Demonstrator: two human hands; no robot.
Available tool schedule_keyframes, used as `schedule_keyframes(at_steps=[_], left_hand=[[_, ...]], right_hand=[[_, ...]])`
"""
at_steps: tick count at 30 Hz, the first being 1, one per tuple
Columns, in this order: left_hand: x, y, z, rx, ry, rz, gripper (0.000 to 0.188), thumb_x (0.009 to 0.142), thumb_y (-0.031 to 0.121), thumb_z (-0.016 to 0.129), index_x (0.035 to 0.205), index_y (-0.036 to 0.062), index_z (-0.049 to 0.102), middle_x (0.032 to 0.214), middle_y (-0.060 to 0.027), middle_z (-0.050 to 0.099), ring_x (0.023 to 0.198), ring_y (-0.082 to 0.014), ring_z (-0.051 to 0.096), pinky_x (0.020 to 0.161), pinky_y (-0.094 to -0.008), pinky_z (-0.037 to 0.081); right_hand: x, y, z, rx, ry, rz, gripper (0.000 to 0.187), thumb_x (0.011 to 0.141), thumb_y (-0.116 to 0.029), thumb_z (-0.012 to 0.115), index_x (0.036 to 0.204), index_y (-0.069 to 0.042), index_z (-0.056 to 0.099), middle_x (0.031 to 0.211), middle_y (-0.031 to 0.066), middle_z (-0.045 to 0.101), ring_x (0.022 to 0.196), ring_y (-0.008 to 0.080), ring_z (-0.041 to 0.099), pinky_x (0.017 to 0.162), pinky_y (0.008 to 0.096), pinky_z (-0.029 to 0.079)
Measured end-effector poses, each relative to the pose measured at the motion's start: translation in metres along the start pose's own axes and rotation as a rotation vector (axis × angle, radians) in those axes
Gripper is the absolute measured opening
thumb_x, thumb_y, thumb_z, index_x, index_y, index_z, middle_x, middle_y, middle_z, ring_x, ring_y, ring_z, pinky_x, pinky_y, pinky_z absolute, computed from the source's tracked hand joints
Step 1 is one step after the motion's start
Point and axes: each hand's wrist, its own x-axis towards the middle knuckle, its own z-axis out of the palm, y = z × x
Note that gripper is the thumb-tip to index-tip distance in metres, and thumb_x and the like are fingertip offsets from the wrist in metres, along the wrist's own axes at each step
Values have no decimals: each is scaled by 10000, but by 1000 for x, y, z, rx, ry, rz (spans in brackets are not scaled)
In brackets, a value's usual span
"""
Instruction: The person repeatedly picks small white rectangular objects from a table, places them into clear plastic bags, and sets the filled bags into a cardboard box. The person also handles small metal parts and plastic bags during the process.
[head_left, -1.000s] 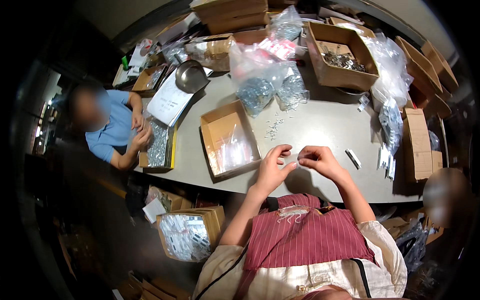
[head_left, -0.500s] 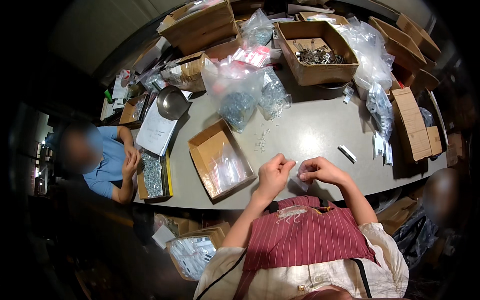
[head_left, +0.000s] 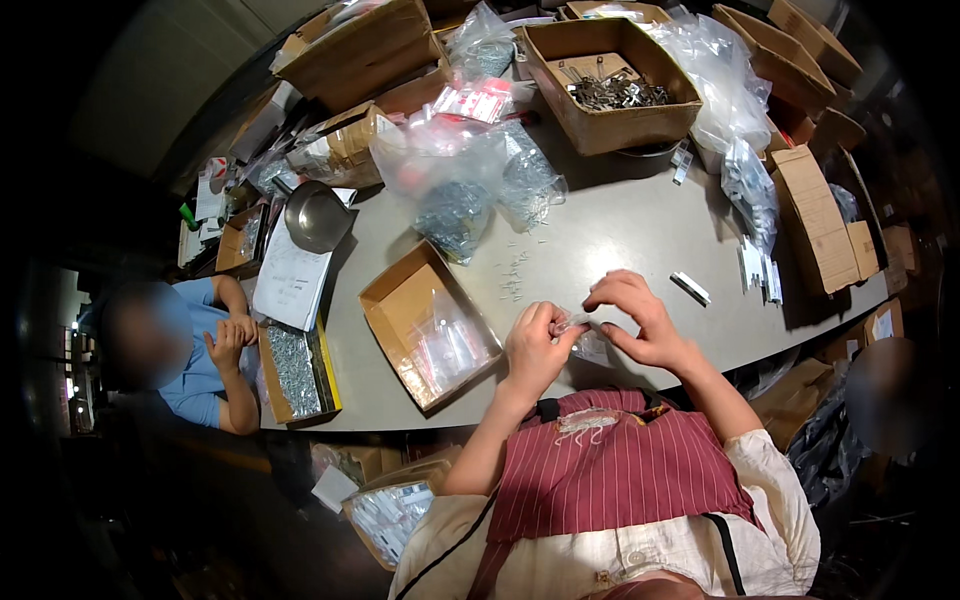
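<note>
Near the table's front edge, my left hand (head_left: 535,348) is closed in a pinch on a small clear plastic bag (head_left: 592,349). My right hand (head_left: 642,325) is just to the right of the bag, with its thumb and fingers spread apart. Whether anything is inside the bag is hard to make out. Left of my hands is an open cardboard box (head_left: 385,318) with several clear plastic bags (head_left: 447,345) inside. Beyond my hands, several small screw-like pieces (head_left: 514,272) lie loose on the table.
A large bag of metal pieces (head_left: 452,215) and a box of metal clips (head_left: 610,125) stand farther back. On the right lies a white-and-black strip (head_left: 690,289). At left, a person in blue (head_left: 195,330) sits by a box of small metal parts (head_left: 293,372), below a metal scoop (head_left: 318,218).
My right hand has lifted and opened its fingers away from the bag, while my left hand keeps its pinch. The view has shifted slightly. The co-worker's hands have moved apart a little.
</note>
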Motion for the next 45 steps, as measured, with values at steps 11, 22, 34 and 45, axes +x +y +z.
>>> schedule_keyframes(at_steps=[11, 22, 34, 45], left_hand=[[4, -12, -4, 302, 83, 193, 396, 740, 25, 748, 1084, 23, 553, 1123, -174, 580, 1055, -382, 568, 874, -489, 470], [-15, -4, 8, 14, -123, -121, 218, 898, 118, 673, 1094, 59, 598, 1008, -172, 646, 1014, -405, 626, 859, -493, 496], [-25, -27, 31, -128, -245, -195, 223, 929, 70, 655, 1147, 74, 611, 1075, -155, 657, 1025, -366, 663, 860, -436, 523], [-14, -30, 46, -246, -207, -168, 291, 867, 55, 742, 1135, 37, 628, 1002, -141, 696, 925, -279, 690, 817, -385, 540]], right_hand=[[20, 12, 7, -167, -456, -97, 566, 667, -164, 683, 1222, -234, 767, 1430, 76, 610, 1418, 364, 428, 1238, 626, 102], [115, 128, 90, -438, -115, 149, 337, 781, -93, 748, 1083, 3, 635, 1086, 216, 603, 1055, 416, 585, 921, 476, 511], [58, 132, 112, -1015, -211, -194, 185, 815, -149, 612, 942, -14, 603, 929, 152, 606, 882, 282, 622, 720, 349, 570], [49, 145, 11, 168, -82, 620, 117, 817, -41, 659, 930, -18, 677, 825, 76, 688, 721, 167, 648, 668, 288, 522]])
